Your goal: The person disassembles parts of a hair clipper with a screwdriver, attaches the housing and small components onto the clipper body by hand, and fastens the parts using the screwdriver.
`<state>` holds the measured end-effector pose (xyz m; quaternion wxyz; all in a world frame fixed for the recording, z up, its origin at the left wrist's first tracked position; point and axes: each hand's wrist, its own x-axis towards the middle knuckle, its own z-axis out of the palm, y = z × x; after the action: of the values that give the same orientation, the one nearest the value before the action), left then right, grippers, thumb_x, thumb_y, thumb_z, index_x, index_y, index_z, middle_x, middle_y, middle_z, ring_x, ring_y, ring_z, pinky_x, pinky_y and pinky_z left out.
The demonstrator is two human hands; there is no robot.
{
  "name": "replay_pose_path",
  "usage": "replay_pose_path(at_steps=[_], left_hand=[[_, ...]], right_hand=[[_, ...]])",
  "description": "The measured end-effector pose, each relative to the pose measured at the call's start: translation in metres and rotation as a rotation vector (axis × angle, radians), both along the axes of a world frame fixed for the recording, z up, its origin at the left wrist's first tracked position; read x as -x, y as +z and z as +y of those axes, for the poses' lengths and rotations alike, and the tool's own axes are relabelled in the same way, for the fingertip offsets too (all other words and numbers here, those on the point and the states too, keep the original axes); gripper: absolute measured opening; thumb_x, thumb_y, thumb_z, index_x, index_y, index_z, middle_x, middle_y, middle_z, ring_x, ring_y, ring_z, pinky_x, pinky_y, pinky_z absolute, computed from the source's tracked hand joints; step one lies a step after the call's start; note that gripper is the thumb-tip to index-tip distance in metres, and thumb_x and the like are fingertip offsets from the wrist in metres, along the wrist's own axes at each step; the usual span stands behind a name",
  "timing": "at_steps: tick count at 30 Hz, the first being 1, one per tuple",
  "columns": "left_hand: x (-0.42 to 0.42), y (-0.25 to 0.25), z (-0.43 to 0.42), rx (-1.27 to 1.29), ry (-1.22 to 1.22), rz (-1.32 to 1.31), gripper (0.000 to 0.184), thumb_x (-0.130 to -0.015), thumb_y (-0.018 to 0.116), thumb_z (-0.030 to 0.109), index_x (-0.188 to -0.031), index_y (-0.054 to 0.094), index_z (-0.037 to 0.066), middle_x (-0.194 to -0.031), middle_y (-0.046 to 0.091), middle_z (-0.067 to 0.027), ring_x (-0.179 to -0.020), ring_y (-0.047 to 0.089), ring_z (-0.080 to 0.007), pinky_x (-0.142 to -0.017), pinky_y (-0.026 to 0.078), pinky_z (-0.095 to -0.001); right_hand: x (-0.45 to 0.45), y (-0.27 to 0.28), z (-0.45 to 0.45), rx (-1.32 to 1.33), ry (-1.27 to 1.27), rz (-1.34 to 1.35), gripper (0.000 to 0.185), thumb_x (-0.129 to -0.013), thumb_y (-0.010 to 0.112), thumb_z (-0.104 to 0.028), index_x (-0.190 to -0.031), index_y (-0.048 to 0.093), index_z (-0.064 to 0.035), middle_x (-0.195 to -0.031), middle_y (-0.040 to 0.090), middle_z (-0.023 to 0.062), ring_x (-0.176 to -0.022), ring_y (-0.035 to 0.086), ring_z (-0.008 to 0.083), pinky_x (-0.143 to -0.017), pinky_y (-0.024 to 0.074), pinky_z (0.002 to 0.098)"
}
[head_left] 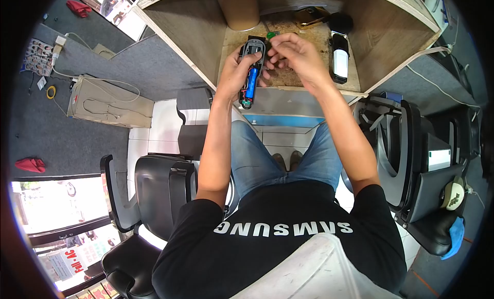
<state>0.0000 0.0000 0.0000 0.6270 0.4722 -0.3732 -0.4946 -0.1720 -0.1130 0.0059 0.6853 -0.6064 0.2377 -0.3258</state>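
Observation:
My left hand (pixel 236 75) is closed around an opened hair clipper (pixel 254 50), held upright over the shelf. Its casing is off on the near side, so a blue cylindrical battery (pixel 251 81), thin wires and a bit of green circuit board show. Just to the right, my right hand (pixel 300 54) has its fingers curled and pressed together. A small green piece (pixel 272 35) shows by its fingertips; whether the fingers hold it I cannot tell. A black and white clipper (pixel 339 58) lies on the shelf, right of my right hand.
The wooden shelf (pixel 296 81) has side walls close around my hands. At its back stand a brown cylinder (pixel 240 9) and a gold-coloured clipper (pixel 310 16). Black barber chairs (pixel 163 185) flank me. A cardboard box (pixel 103 100) with a cable lies to the left.

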Motion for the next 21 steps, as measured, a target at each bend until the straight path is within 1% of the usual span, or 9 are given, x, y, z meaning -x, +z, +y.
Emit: replay_pose_path(at_steps=[2,5,6,9,10,13,16,19,21], left_hand=[[0.001,0.002,0.001,-0.007,0.012,0.026,0.036,-0.102,0.065,0.019,-0.129,0.056,-0.002,-0.096,0.074,-0.0201,-0.072,0.074,-0.0233,-0.056,0.063,-0.0346],[0.007,-0.002,-0.003,0.002,0.029,0.051,0.032,-0.102,0.064,0.018,-0.126,0.056,-0.002,-0.094,0.074,-0.0196,-0.071,0.074,-0.0227,-0.056,0.063,-0.0342],[0.005,-0.001,-0.004,0.009,0.023,0.043,0.031,-0.102,0.064,0.018,-0.125,0.056,-0.002,-0.094,0.074,-0.0195,-0.071,0.073,-0.0226,-0.056,0.063,-0.0342],[0.004,0.0,-0.003,0.014,0.026,0.019,0.03,-0.102,0.063,0.018,-0.123,0.056,-0.002,-0.094,0.074,-0.0192,-0.07,0.073,-0.0214,-0.055,0.062,-0.0334],[0.007,0.0,-0.003,0.02,0.037,0.004,0.03,-0.102,0.062,0.019,-0.122,0.057,-0.002,-0.094,0.074,-0.0191,-0.069,0.072,-0.0204,-0.054,0.062,-0.0327],[0.007,0.002,-0.001,0.016,0.038,-0.012,0.03,-0.101,0.063,0.017,-0.124,0.055,-0.001,-0.093,0.074,-0.0185,-0.069,0.072,-0.0207,-0.054,0.062,-0.0334],[0.006,0.004,0.001,0.011,0.034,-0.027,0.031,-0.101,0.063,0.016,-0.125,0.054,-0.001,-0.092,0.073,-0.0177,-0.069,0.072,-0.0209,-0.055,0.062,-0.034],[0.006,0.004,0.001,0.022,0.037,-0.047,0.029,-0.101,0.062,0.017,-0.122,0.054,-0.001,-0.092,0.074,-0.0182,-0.068,0.071,-0.0197,-0.053,0.061,-0.0327],[0.006,0.004,0.001,0.015,0.036,-0.047,0.029,-0.101,0.062,0.017,-0.123,0.054,-0.001,-0.092,0.074,-0.0181,-0.068,0.071,-0.0197,-0.053,0.061,-0.0326]], right_hand=[[0.004,0.006,-0.004,0.13,-0.16,0.025,0.02,-0.104,0.07,-0.021,-0.12,0.071,-0.0089,-0.094,0.077,0.0058,-0.08,0.072,0.0195,-0.075,0.0544,0.0289],[0.014,0.024,-0.005,0.669,-0.435,0.415,0.017,-0.101,0.071,-0.018,-0.109,0.073,-0.0029,-0.093,0.075,0.0126,-0.074,0.07,0.0214,-0.07,0.054,0.0315],[0.011,0.018,-0.009,0.831,-0.449,0.395,0.023,-0.097,0.074,-0.022,-0.103,0.073,-0.0002,-0.097,0.074,0.0182,-0.075,0.072,0.0292,-0.069,0.0556,0.04],[0.004,0.002,-0.009,1.11,-0.478,0.578,0.029,-0.096,0.076,-0.028,-0.105,0.073,-0.0004,-0.1,0.075,0.0198,-0.082,0.073,0.0378,-0.075,0.0571,0.0479],[0.001,-0.002,-0.009,1.228,-0.512,0.59,0.038,-0.095,0.076,-0.035,-0.103,0.073,0.0015,-0.101,0.075,0.0215,-0.088,0.074,0.0426,-0.08,0.0573,0.053],[-0.007,-0.002,-0.004,1.209,-0.483,0.724,0.038,-0.093,0.075,-0.036,-0.097,0.078,0.0021,-0.102,0.076,0.0235,-0.094,0.075,0.0428,-0.087,0.0596,0.049],[-0.012,0.012,-0.001,1.014,-0.293,0.878,0.043,-0.095,0.073,-0.039,-0.103,0.074,0.0028,-0.099,0.076,0.0261,-0.094,0.074,0.0454,-0.084,0.0591,0.0523],[-0.015,0.013,0.001,1.055,-0.296,0.859,0.041,-0.095,0.071,-0.037,-0.098,0.075,0.0035,-0.095,0.077,0.0267,-0.092,0.075,0.0462,-0.083,0.0595,0.0538],[-0.014,0.016,0.003,1.008,-0.376,0.82,0.038,-0.093,0.07,-0.033,-0.089,0.077,0.0042,-0.089,0.076,0.0277,-0.086,0.076,0.0449,-0.08,0.061,0.0529]])
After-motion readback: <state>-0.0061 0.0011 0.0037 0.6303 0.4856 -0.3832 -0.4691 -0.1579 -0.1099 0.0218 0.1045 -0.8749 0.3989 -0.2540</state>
